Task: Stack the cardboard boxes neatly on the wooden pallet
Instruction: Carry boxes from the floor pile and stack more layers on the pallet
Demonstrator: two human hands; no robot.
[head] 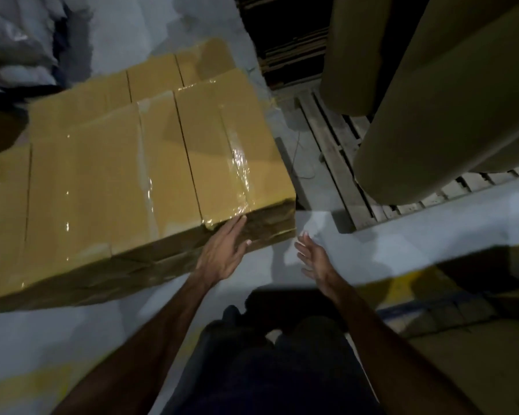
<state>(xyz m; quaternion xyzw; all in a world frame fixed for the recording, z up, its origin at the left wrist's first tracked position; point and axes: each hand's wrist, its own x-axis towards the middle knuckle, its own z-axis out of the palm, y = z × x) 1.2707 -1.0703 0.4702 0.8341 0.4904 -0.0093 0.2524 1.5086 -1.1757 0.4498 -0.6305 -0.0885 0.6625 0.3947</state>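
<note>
Several taped brown cardboard boxes point(126, 163) stand packed side by side in a stack at the left, with a lower row behind them. My left hand point(224, 250) lies flat against the near right corner of the end box point(231, 145), fingers spread, gripping nothing. My right hand point(312, 259) hovers open over the grey floor just right of that corner, apart from the box. A wooden pallet point(336, 175) lies on the floor to the right.
Two big brown paper rolls point(450, 100) stand on the pallet at the upper right. Flattened cardboard is stacked in the dark at the top point(291, 40). White sacks point(15, 40) sit at the upper left. Yellow floor markings point(408, 289) run past my legs.
</note>
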